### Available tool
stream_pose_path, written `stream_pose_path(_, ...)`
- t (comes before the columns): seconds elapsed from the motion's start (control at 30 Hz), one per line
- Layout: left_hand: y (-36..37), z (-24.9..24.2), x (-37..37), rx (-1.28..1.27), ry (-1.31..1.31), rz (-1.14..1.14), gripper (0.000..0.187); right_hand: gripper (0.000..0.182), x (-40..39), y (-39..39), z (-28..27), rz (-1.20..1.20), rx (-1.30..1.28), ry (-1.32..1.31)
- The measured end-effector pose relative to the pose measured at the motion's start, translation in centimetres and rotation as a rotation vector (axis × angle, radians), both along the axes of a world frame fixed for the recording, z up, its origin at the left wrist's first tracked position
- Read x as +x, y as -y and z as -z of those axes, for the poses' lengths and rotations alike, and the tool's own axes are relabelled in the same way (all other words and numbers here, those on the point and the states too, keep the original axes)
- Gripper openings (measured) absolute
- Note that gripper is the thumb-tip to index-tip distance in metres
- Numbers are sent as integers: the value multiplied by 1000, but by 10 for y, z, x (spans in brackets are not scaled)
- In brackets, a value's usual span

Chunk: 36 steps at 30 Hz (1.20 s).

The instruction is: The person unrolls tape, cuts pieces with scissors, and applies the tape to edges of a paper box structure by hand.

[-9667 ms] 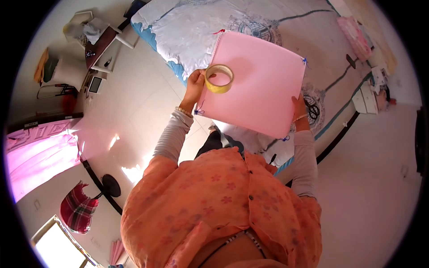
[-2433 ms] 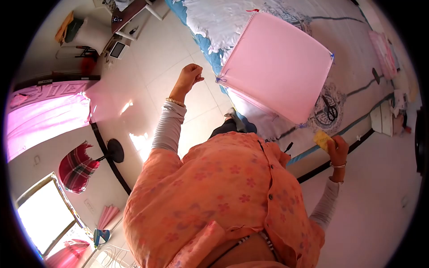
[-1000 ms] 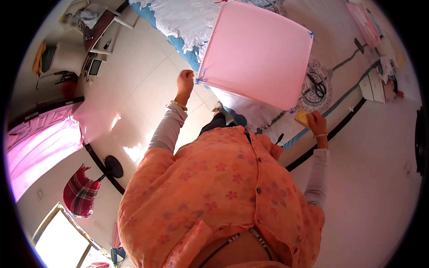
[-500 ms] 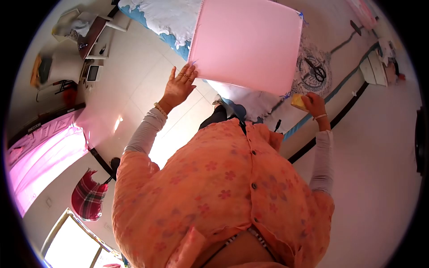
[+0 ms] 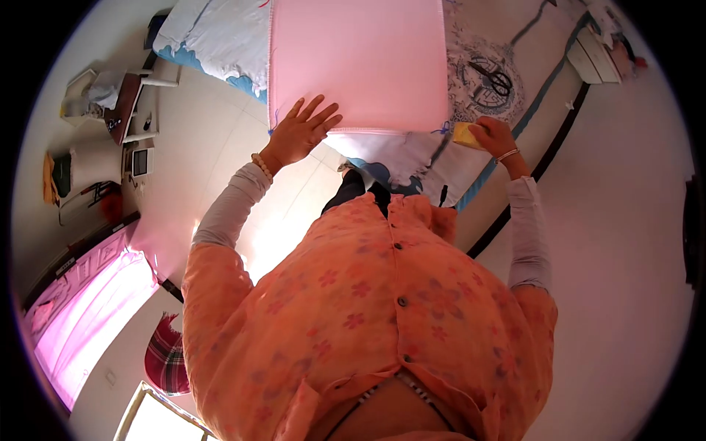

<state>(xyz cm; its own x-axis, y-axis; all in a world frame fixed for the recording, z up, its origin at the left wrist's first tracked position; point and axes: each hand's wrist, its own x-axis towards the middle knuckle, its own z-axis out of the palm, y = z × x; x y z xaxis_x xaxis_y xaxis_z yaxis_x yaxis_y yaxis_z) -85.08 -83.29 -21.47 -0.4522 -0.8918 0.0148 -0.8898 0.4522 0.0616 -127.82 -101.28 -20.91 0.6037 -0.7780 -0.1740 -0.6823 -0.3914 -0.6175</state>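
A large pink square panel (image 5: 360,59) with stitched edges and blue ties at its corners lies on the bed. My left hand (image 5: 298,136) has its fingers spread over the panel's near edge, close to the left corner; it grips nothing. Beside the near right corner, my right hand (image 5: 494,137) is closed around what looks like a roll of yellow tape (image 5: 465,135). A pair of black-handled scissors (image 5: 493,79) lies open on the patterned bedding, right of the panel.
The bed (image 5: 213,40) has white, grey and blue bedding. At the left stand a small dark-topped table (image 5: 125,106) and a screen device (image 5: 141,162). A white cabinet (image 5: 594,57) is at the far right. A pink curtain (image 5: 95,316) hangs lower left.
The whole view has shifted, so the panel appears farther left and up. My left hand has slid inward from the panel's left corner along its near edge. The right hand keeps its hold.
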Motion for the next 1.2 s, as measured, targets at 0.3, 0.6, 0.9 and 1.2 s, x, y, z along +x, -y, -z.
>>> stream_pose_path(0.3, 25, -6, -33, 44, -36, 67, 49, 36, -2, -1, 6, 46, 35, 9)
stream_pose_path(0.6, 33, -3, -50, 55, -46, 118, 47, 38, -2, -2, 14, 31, -4, -10)
stream_pose_path(0.9, 48, -6, -96, -45, 35, 147, 51, 38, 0, -4, 12, 44, 9, -1)
stream_pose_path(1.2, 69, -6, -147, -9, 0, 136, 46, 39, -9, 0, 25, 51, 19, 12)
